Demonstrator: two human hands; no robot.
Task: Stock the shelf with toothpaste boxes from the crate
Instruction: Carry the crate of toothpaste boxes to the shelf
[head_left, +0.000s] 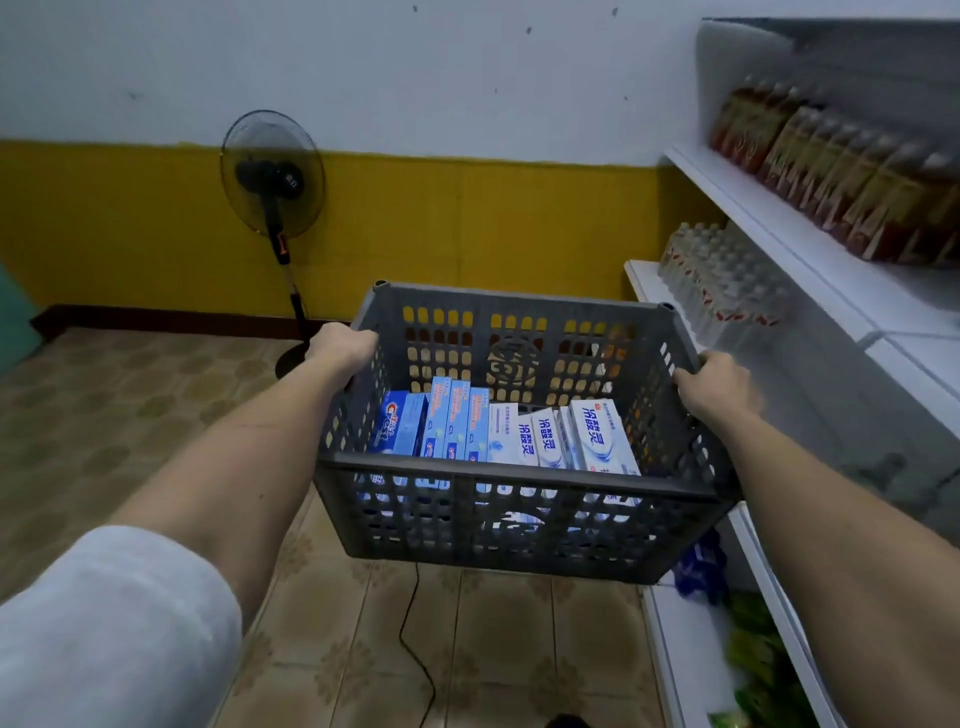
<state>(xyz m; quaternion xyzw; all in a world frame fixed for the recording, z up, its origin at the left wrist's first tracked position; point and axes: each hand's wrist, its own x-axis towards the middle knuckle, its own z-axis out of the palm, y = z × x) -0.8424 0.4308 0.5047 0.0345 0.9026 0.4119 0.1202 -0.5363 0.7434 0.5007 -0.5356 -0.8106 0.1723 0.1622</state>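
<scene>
Left hand (340, 347), right hand (714, 387) gripping crate (519, 480), Crest boxes (402, 423)

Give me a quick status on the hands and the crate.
Left hand and right hand grip crate sides, carried above the floor. Toothpaste boxes inside. Shelf to the right, nothing blocking.

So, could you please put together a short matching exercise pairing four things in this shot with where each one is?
Things:
1. toothpaste boxes
2. standing fan
3. brown bottles
4. black cable

Places:
A. on the tiled floor below the crate
B. on an upper white shelf at the right
C. inside the grey crate
D. against the yellow and white wall

Pairs: 1-C, 2-D, 3-B, 4-A

The grey crate is carried off the floor, the left hand and right hand gripping its side rims.
</scene>
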